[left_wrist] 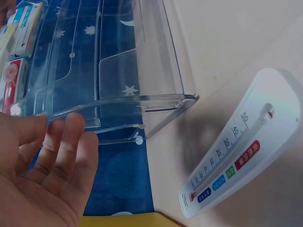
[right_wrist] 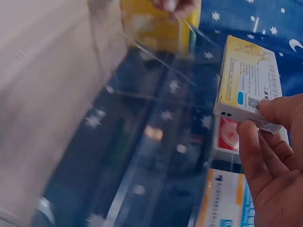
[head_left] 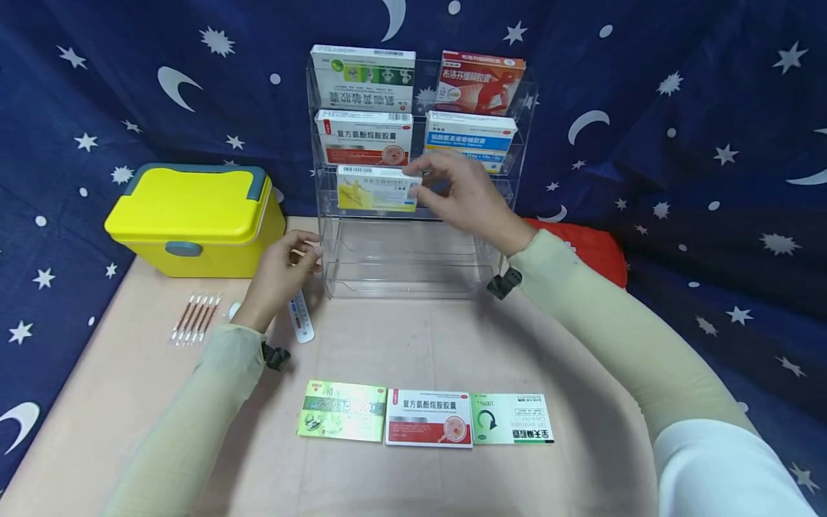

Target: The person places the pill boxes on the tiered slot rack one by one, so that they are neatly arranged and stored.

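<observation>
The right hand (head_left: pixel 468 194) pinches one end of a yellow medicine box (head_left: pixel 377 189) between fingertips and thumb, holding it at the third tier of the clear acrylic rack (head_left: pixel 336 251), apparently not yet seated. The left hand (head_left: pixel 281 276) rests with relaxed, nearly straight fingers against the rack's left edge, gripping nothing, just above a white thermometer (head_left: pixel 301 316) lying on the table (head_left: pixel 129 402).

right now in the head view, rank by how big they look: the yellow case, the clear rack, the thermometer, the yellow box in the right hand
1. clear rack
2. yellow case
3. yellow box, held by the right hand
4. thermometer, partly hidden by the left hand, so its rank against the box is unsure
</observation>
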The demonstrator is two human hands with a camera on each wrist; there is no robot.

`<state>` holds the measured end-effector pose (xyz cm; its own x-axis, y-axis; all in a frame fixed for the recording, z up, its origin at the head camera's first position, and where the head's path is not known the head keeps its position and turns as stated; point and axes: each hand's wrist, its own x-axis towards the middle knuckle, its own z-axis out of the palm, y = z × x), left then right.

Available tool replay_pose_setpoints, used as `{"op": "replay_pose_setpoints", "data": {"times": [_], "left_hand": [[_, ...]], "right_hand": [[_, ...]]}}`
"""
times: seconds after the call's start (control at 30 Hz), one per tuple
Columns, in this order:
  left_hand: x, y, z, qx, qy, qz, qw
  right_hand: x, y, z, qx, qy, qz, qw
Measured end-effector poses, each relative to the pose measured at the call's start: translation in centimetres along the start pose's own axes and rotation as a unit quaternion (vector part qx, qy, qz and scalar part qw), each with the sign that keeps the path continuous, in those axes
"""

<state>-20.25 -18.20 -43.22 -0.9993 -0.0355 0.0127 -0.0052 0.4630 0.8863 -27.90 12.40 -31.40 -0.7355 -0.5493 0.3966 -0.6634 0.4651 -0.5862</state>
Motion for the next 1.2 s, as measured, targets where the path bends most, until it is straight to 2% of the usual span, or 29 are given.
{"op": "replay_pose_setpoints", "data": {"times": [0.17,0.33,0.6,1.2], "left_hand": [[0.0,-0.1,0.0,0.008,0.001,0.003,1.0000],[0.0,-0.1,0.0,0.008,-0.001,-0.005,1.0000],[0.0,-0.1,0.0,0.001,-0.004,-0.012,0.9999],[-0.2,-0.1,-0.1,0.003,-0.005,-0.005,1.0000]], "right_hand": [[2.9,-0.1,0.0,-0.038,-0.006,0.006,0.999],[4.0,0.0,1.1,-0.076,-0.025,-0.001,0.997],[4.2,0.4,2.4,-0.069,-0.057,-0.016,0.996],[4.1,1.0,2.8,-0.084,-0.073,-0.007,0.994]]}}
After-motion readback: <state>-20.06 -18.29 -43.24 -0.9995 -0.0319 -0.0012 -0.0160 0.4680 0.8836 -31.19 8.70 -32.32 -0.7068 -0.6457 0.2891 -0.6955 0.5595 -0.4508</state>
